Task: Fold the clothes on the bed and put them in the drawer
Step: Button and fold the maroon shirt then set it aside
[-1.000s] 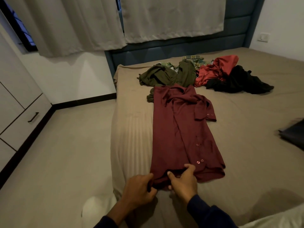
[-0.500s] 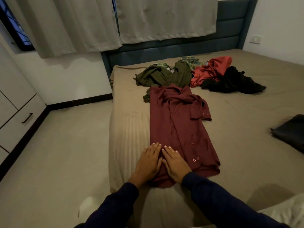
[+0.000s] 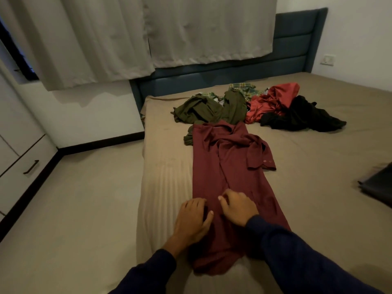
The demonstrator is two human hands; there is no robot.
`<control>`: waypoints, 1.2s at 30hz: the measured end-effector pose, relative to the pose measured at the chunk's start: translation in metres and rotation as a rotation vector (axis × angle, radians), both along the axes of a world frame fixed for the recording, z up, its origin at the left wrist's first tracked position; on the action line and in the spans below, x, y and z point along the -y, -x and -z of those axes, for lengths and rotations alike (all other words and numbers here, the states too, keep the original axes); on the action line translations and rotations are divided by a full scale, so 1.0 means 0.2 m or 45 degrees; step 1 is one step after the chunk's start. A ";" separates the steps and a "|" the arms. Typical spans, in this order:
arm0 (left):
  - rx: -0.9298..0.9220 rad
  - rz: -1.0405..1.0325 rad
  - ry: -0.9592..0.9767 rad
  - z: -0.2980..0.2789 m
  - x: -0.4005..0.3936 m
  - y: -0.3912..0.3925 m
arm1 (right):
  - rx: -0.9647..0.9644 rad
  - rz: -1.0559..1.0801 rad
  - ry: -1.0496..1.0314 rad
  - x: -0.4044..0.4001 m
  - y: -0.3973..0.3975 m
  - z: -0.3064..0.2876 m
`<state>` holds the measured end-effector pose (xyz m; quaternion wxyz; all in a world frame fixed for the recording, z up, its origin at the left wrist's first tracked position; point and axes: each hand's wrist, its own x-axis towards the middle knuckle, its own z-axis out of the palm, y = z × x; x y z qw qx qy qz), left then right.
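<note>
Head view: maroon shirt (image 3: 229, 177) lies lengthwise on bed (image 3: 318, 166), sides folded in. Left hand (image 3: 194, 217) and right hand (image 3: 238, 209) rest on its hem end, fingers curling into cloth. Judged step: folding; next, bring the hem toward the collar. Drawer (image 3: 23, 177) closed.

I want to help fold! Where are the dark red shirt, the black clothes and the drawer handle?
dark red shirt (image 3: 214, 166): head view, middle of its body.
black clothes (image 3: 305, 115): head view, middle of the heap.
drawer handle (image 3: 31, 167): head view, its bar.
</note>
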<state>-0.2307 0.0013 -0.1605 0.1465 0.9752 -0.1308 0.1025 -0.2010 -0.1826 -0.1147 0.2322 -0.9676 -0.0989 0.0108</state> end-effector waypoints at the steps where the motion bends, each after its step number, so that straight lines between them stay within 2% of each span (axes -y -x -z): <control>1: 0.008 0.009 0.021 -0.01 0.01 -0.07 | -0.028 0.065 -0.076 0.04 -0.11 0.00; 4: 0.008 0.042 0.041 -0.04 0.03 -0.30 | -0.080 0.305 -0.259 0.22 -0.42 0.00; 7: -0.013 0.097 0.059 -0.04 0.04 -0.60 | -0.083 0.611 -0.278 0.46 -0.74 0.06; 12: -0.088 0.102 0.077 -0.03 0.05 -1.13 | -0.049 0.837 -0.007 0.62 -1.09 0.13; 15: -0.122 0.068 0.106 -0.04 0.09 -1.42 | 0.175 0.922 0.365 0.64 -1.31 0.11; 17: -0.089 0.052 0.065 -0.04 0.11 -1.61 | 0.274 0.809 0.532 0.63 -1.47 0.08; 19: -0.030 0.037 0.002 -0.04 0.11 -1.81 | 0.108 0.620 0.543 0.63 -1.65 0.07; 22: 0.024 0.021 -0.070 -0.01 0.12 -2.02 | -0.270 0.431 0.382 0.67 -1.90 0.03; 25: -0.017 0.022 -0.058 0.05 0.11 -2.14 | -0.299 0.298 0.356 0.75 -2.03 -0.05; 28: -0.050 0.027 0.143 0.11 0.10 -2.17 | -0.466 0.146 0.101 0.89 -2.02 -0.19; 32: -0.065 0.128 0.284 0.13 0.13 -2.13 | -0.682 0.137 -0.321 1.15 -1.86 -0.41; 36: -0.157 0.162 0.343 0.10 0.15 -2.12 | -0.932 0.078 -0.249 1.27 -1.71 -0.55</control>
